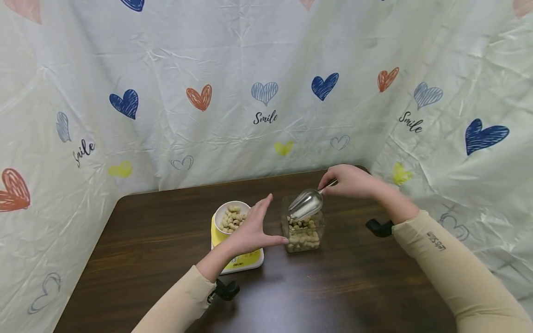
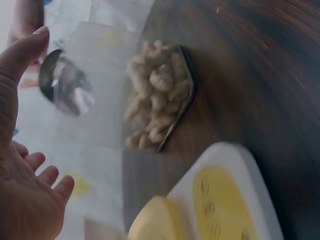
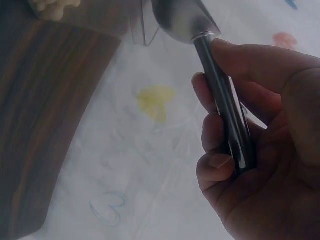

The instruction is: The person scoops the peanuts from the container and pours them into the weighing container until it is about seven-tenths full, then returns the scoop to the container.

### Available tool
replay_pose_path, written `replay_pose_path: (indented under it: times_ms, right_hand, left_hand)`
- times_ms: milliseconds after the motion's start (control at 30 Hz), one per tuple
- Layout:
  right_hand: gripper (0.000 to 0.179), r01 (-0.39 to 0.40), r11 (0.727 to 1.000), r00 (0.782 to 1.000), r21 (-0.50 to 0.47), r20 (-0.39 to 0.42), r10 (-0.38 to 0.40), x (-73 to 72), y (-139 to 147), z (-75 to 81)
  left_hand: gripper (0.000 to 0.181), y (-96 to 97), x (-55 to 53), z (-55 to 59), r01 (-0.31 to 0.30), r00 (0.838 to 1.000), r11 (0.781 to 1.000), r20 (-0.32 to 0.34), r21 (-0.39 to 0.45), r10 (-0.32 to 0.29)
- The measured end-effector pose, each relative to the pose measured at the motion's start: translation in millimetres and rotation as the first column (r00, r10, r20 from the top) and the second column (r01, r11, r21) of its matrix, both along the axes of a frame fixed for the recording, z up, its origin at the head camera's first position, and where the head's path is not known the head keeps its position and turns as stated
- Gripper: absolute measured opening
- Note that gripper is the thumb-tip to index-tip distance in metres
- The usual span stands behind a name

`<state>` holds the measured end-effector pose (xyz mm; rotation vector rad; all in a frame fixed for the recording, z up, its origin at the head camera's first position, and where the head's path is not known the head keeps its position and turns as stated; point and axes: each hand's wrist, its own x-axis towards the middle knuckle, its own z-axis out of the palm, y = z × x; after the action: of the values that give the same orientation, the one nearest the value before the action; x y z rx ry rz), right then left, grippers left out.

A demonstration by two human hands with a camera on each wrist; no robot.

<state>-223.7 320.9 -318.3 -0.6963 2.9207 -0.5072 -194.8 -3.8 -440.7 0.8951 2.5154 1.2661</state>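
Note:
My right hand (image 1: 347, 181) grips the handle of a metal scoop (image 1: 307, 203), fingers curled round it in the right wrist view. The scoop tilts down to the left, its lip at the opening of a clear square container (image 1: 322, 227). Unshelled peanuts (image 1: 303, 238) fill the lower part of that container. Left of it, my left hand (image 1: 252, 235) is spread with thumb and fingers apart, the thumb tip right at the container's near left side. A white bowl (image 1: 228, 203) of peanuts (image 1: 231, 220) sits on a yellow and white kitchen scale (image 1: 246, 264), partly hidden by this hand.
Everything stands on a dark wooden table (image 1: 166, 249). A pale curtain (image 1: 233, 152) printed with hearts hangs behind the table and along its sides. Black wrist straps (image 1: 226, 290) show at both forearms.

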Motion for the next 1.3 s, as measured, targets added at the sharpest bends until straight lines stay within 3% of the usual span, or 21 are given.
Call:
replay_pose_path:
  times_ms: [267, 500, 667, 900, 1300]
  right_hand:
    - [0.008, -0.076, 0.992, 0.997, 0.103, -0.001, 0.076, -5.8, -15, -6.7]
    - [0.009, -0.123, 0.971, 0.990, 0.206, -0.044, 0.135, -11.7, -32, -21.3]
    - [0.010, -0.199, 0.951, 0.979, 0.237, 0.006, 0.204, -17.5, -39, -32.8]
    - [0.012, -0.195, 0.968, 0.964, 0.156, 0.213, 0.160, -27.3, -31, -32.3]
    - [0.010, -0.057, 0.998, 0.939, -0.034, 0.338, 0.065, -32.2, -8, -25.3]
  left_hand:
    - [0.127, 33.9, -9.8, -12.0, 0.000, 0.997, 0.999, 0.082, -0.046, 0.003]
    - [0.127, 37.8, -16.5, -15.6, 0.001, 0.997, 1.000, 0.076, -0.024, 0.001]
    - [0.123, 38.4, -18.0, -16.3, 0.004, 0.996, 1.000, 0.084, -0.007, -0.004]
    - [0.122, 40.6, -17.7, -15.9, -0.006, 0.997, 1.000, 0.078, 0.002, 0.006]
    - [0.122, 41.4, -19.6, -17.6, -0.007, 0.997, 1.000, 0.071, 0.017, 0.005]
